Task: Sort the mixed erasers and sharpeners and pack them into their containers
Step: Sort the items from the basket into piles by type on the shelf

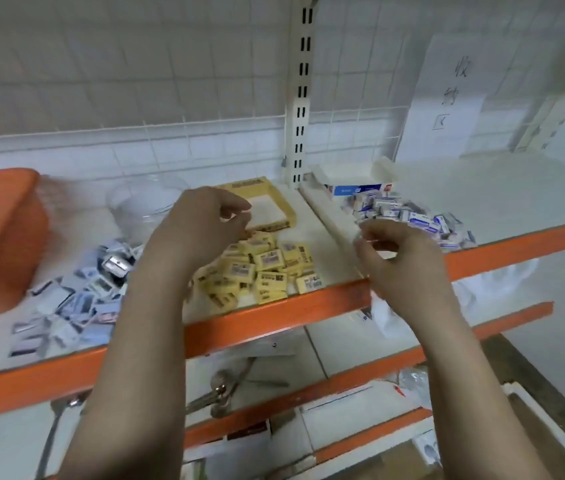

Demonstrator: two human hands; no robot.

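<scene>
Yellow wrapped erasers (263,268) heaped mid-shelf, near the open yellow cardboard box (276,206). Light, stiff, slick wrap; I'd pinch the long edges. Left hand (201,226) and right hand (402,258) loosely curled, seemingly empty.

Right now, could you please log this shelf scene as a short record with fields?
left hand: fingers curled above the yellow erasers; whether it holds anything, unclear
right hand: fingers curled, contents unclear
yellow box: open, behind the yellow erasers
blue-and-white erasers: heaped right of the shelf divider, before an open white box
sharpeners: heaped at left
orange basket: far left
</scene>
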